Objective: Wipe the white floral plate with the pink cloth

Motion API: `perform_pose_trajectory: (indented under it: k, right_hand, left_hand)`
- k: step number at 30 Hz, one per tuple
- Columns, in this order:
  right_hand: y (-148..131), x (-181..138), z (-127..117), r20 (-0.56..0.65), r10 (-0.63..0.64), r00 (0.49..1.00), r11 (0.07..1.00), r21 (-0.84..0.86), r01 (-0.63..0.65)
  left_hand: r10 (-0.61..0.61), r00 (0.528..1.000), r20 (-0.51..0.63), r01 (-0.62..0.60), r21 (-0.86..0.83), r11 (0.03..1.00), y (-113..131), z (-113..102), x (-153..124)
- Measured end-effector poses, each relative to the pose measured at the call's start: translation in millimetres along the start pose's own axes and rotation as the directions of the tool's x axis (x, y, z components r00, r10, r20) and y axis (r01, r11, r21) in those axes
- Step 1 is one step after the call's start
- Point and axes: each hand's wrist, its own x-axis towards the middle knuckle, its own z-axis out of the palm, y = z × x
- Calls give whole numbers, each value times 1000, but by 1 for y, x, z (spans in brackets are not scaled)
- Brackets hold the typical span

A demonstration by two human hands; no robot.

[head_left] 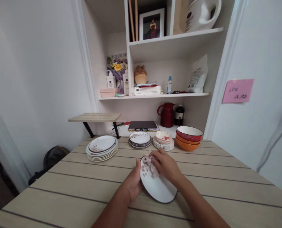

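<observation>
A white plate [160,189] with a dark rim and a brown floral print is held tilted above the front middle of the table. My left hand [133,183] grips its left edge, thumb along the rim and the other fingers hidden behind it. In my right hand [166,163] a crumpled pale pink cloth [152,167] is pressed against the upper part of the plate, over the print. Beyond my hands stands a stack of small dark-rimmed plates [140,138] with a similar pattern.
Larger stacked plates [102,148] sit at the left, near a small raised shelf [95,117]. Small dishes [164,141] and stacked red and orange bowls [188,139] stand at the back right. Behind them are a closed laptop [143,125], glasses [141,129], a red jug [167,115] and a dark bottle [179,115].
</observation>
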Motion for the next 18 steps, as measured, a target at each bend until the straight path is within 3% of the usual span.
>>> perform_pose_trajectory:
  k: [4,6,9,11,14,18]
  right_hand:
    - [20,-10,-13,75,134,988,975,-187,-118]
    - [21,-21,-18,189,126,974,970,-231,-80]
    - [9,-33,-17,308,17,951,982,-185,42]
    - [-7,-35,-10,296,-57,953,993,-78,84]
    - [-27,-29,1,178,-91,980,987,143,66]
    - [-26,-23,-2,54,-89,995,947,316,67]
  left_hand:
    - [-8,1000,-7,8,19,1000,0,-1,-3]
    - [5,1000,-24,-4,23,1000,0,-1,-4]
    - [3,1000,-22,-3,7,1000,1,0,-5]
    - [-11,1000,1,11,-11,1000,1,1,-4]
    - [-6,1000,8,6,-21,1000,0,1,-3]
    - [65,998,-8,-65,1,998,0,0,-1]
